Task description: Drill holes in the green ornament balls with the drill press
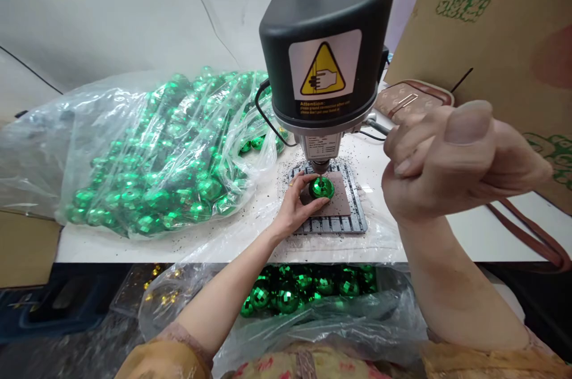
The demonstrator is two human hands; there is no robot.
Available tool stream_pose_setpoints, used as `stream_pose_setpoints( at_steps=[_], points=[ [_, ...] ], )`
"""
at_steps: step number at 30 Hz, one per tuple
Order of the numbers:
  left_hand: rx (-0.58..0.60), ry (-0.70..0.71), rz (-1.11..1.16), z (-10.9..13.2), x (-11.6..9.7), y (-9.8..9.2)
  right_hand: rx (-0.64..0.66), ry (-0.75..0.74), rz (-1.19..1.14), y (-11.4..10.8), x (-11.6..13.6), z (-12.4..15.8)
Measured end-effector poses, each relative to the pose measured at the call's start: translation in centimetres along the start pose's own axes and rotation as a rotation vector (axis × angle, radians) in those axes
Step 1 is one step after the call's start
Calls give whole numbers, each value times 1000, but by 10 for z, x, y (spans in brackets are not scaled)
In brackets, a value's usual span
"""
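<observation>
My left hand (298, 205) pinches a shiny green faceted ball (322, 187) and holds it on a brown pad (339, 203) lying on the slotted base of a small bench drill press. The drill bit (320, 169) touches the top of the ball. The black machine head (326, 48) carries a yellow hand-warning sticker. My right hand (451, 158) is raised at the right, fingers wrapped round the machine's lever handle (378, 126).
A large clear plastic bag (147, 158) full of green balls lies at the left on the white table (469, 236). Another bag (308, 295) with several green balls hangs below the table's front edge. A cardboard box (504, 33) and a patterned pouch (411, 99) stand at the right.
</observation>
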State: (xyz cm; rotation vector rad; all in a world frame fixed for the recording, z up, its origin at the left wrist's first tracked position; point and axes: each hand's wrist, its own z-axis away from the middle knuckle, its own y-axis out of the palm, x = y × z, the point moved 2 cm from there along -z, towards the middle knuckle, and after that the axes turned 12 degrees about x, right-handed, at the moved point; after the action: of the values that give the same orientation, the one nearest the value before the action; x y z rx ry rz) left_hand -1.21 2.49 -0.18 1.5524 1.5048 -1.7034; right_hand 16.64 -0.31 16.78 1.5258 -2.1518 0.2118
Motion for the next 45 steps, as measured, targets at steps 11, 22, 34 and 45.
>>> stream_pose_setpoints(
  at_steps=[11, 22, 34, 45],
  points=[
    [-12, -19, -7, 0, 0, 1, -29, -273, -99, -1, -15, 11],
    [-10, -3, 22, 0, -2, 2, -22, -360, -91, 0, -19, 11],
    [-46, -21, 23, -1, -3, 4, -147, -64, -47, 6, -1, -1],
    [34, -54, -358, 94, -61, -18, -81, 1, -145, 20, -10, -48]
  ],
)
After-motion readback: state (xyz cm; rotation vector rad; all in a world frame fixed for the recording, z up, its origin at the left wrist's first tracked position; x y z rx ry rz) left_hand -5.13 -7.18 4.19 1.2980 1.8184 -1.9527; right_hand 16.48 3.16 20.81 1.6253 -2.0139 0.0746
